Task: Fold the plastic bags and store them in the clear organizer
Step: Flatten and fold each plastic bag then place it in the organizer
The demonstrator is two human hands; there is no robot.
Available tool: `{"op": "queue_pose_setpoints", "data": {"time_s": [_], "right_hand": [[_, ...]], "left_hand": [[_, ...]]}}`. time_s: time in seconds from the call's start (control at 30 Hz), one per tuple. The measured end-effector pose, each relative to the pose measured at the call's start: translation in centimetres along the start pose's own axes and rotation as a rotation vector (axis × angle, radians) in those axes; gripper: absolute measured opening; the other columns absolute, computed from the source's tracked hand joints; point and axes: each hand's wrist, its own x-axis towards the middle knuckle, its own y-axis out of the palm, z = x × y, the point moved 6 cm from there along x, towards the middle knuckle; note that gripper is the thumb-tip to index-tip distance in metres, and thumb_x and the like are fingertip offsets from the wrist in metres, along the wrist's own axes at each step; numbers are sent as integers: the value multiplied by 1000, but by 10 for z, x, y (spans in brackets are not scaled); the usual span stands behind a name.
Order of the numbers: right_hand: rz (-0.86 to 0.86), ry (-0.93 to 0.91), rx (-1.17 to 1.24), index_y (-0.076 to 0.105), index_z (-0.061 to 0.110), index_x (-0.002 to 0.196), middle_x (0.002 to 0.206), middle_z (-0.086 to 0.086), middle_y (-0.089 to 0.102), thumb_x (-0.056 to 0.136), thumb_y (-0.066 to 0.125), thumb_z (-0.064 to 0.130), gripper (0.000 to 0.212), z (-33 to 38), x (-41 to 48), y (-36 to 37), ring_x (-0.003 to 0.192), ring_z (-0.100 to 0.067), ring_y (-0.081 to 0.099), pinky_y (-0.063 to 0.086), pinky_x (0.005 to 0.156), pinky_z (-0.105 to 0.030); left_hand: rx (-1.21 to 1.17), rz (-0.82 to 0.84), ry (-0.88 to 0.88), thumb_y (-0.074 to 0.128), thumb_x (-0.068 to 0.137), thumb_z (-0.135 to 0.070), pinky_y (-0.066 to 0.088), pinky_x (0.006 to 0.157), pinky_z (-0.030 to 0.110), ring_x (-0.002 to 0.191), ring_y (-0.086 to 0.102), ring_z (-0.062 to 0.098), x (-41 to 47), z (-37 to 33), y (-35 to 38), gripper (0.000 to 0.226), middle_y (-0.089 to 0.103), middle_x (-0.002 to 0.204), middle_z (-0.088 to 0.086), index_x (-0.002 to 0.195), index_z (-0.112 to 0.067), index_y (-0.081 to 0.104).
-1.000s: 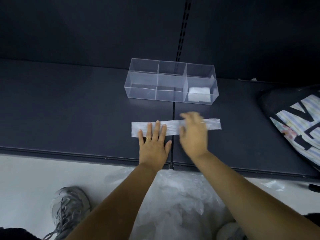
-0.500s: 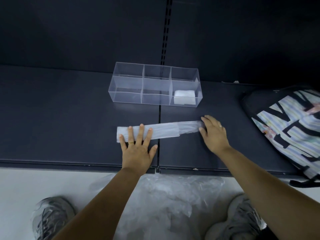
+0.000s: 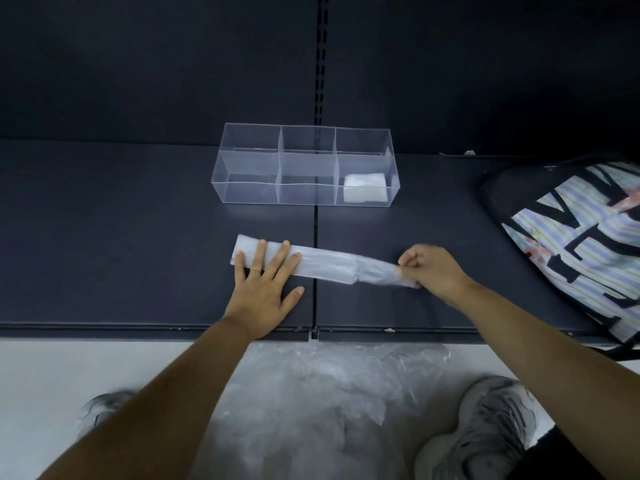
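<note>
Pressing flat with spread fingers, the left hand (image 3: 263, 285) pins a long translucent folded plastic strip (image 3: 322, 265) to the dark shelf (image 3: 138, 237); the right hand (image 3: 433, 271) pinches its far end.

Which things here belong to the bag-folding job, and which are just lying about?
Job:
- bag strip, flat under the left hand, end pinched by the right hand
- clear organizer
- folded bag in its right-hand compartment
- loose bags on the floor

Lying about:
- patterned bag
- shoes
</note>
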Motion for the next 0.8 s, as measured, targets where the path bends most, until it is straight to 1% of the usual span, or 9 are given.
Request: {"op": "queue_pose_setpoints", "data": {"time_s": [0.13, 0.23, 0.33, 0.43, 0.5, 0.57, 0.63, 0.7, 0.8], "right_hand": [[329, 242, 165, 65, 8, 96, 71, -5, 62, 83, 71, 5, 15, -12, -34, 11, 54, -7, 54, 46, 48, -18], [495, 305, 243, 64, 7, 100, 65, -1, 62, 84, 69, 6, 17, 2, -52, 17, 52, -5, 56, 47, 48, -17], [590, 265, 292, 65, 9, 96, 64, 0, 64, 83, 70, 10, 14, 30, -65, 24, 53, -5, 58, 49, 49, -17], [562, 172, 310, 68, 11, 91, 68, -1, 66, 72, 73, 32, 29, 57, -66, 22, 56, -6, 57, 48, 51, -17], [362, 59, 300, 68, 13, 95, 80, 0, 67, 69, 67, 47, 43, 69, -54, 8, 60, -8, 53, 46, 53, -18], [307, -46, 345, 65, 17, 109, 107, 2, 68, 77, 58, 51, 48, 75, -45, 6, 59, -8, 46, 43, 58, -20], [475, -61, 409, 61, 20, 121, 110, 8, 69, 83, 54, 49, 48, 74, -45, 25, 55, -8, 41, 41, 57, -22], [596, -63, 322, 59, 20, 123, 84, 13, 70, 89, 59, 37, 37, 68, -48, 49, 52, -7, 39, 39, 54, -20], [534, -28, 208, 61, 14, 116, 85, 6, 70, 87, 68, 17, 29, 54, -40, 73, 49, -7, 40, 37, 50, -20]], "left_hand": [[-178, -65, 179, 21, 86, -73, -14, 117, 43, 148, -9, 18, -11, -33, -14, 86, 1, 162, -2, 152, -19, 16], [-476, -93, 264, 51, 84, -63, 0, 120, 34, 148, 7, 13, -23, -96, -20, 86, 16, 160, 2, 151, -14, 25], [-839, -236, 69, 64, 88, -33, 23, 117, 30, 137, 37, 14, -28, -129, -36, 62, 42, 148, 1, 143, -14, 42], [-1146, -372, -200, 59, 93, -16, 49, 92, 26, 99, 64, 7, -27, -122, -51, 30, 70, 114, -3, 123, -17, 65], [-1411, -361, -296, 58, 95, -20, 49, 72, 18, 70, 60, -2, -24, -112, -57, 18, 71, 78, -14, 93, -25, 75], [-1574, -302, -450, 59, 94, -20, 39, 57, 15, 52, 44, 0, -22, -96, -57, 32, 51, 54, -15, 63, -25, 66], [-1682, -194, -600, 60, 94, -23, 41, 60, 19, 56, 46, 8, -20, -80, -48, 29, 52, 57, -7, 65, -17, 62], [-1837, -54, -644, 58, 95, -25, 49, 73, 27, 69, 59, 14, -17, -71, -40, 21, 66, 71, -1, 83, -13, 70], [-1984, 43, -614, 54, 97, -22, 56, 78, 28, 85, 71, 17, -11, -63, -31, 20, 75, 93, 4, 102, -15, 72]]}}
